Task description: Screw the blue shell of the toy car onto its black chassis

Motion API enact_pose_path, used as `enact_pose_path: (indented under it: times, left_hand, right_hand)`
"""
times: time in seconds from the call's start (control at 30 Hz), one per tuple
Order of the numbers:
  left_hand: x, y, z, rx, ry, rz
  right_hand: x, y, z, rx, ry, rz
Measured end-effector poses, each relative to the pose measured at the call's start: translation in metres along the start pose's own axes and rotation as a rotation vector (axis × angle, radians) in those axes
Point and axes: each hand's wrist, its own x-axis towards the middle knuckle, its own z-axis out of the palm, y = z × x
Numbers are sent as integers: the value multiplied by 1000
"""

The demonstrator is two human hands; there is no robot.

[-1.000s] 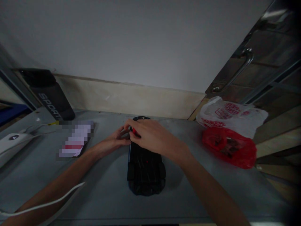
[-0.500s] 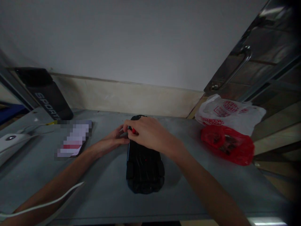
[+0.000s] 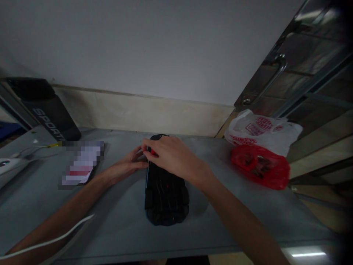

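Observation:
A black toy car (image 3: 167, 195) lies lengthwise before me on the grey table, its underside apparently up and wheels along its sides. My right hand (image 3: 168, 154) is closed over the car's far part, gripping a small red-and-black screwdriver (image 3: 151, 151). Only a bit of its handle shows; the tip is hidden behind the fingers. My left hand (image 3: 134, 162) holds the car's far left edge, thumb nearer me and fingers beyond, close to the right fingertips. The hands cover much of the far end.
To the left are a phone (image 3: 84, 162), a black SPORT box (image 3: 51, 114), a white device (image 3: 12, 167) and a white cable (image 3: 55, 241). On the right lie a red plastic bag (image 3: 261, 167) and a white plastic bag (image 3: 261, 130). A wall (image 3: 143, 110) bounds the table's back.
The whole view has shifted slightly, so everything sits a little further left. Both hands keep their places on the toy car, and the screwdriver stays in my right hand.

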Motion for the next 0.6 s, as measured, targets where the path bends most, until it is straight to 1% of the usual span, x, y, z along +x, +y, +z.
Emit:
enact_pose_path:
  times: [0.1,0.2,0.27,0.43,0.5,0.6]
  left_hand:
    - [1,-3,-4,-17,-34,4]
    - [3,-7,-10,-22,-53,8]
    - [3,-9,-11,-15,-58,10]
    - [2,-8,-10,-1,-60,1]
    - [2,-6,-8,3,-53,-10]
    - [0,-4,-8,14,-23,-29]
  right_hand:
    - [0,0,-1,21,-6,5]
    - [0,1,-1,115,-15,-73]
    - [1,2,0,134,-22,-95]
    - [2,3,2,18,-9,-18]
    - [1,3,1,25,-16,-34]
    - [0,6,-1,87,-7,-108]
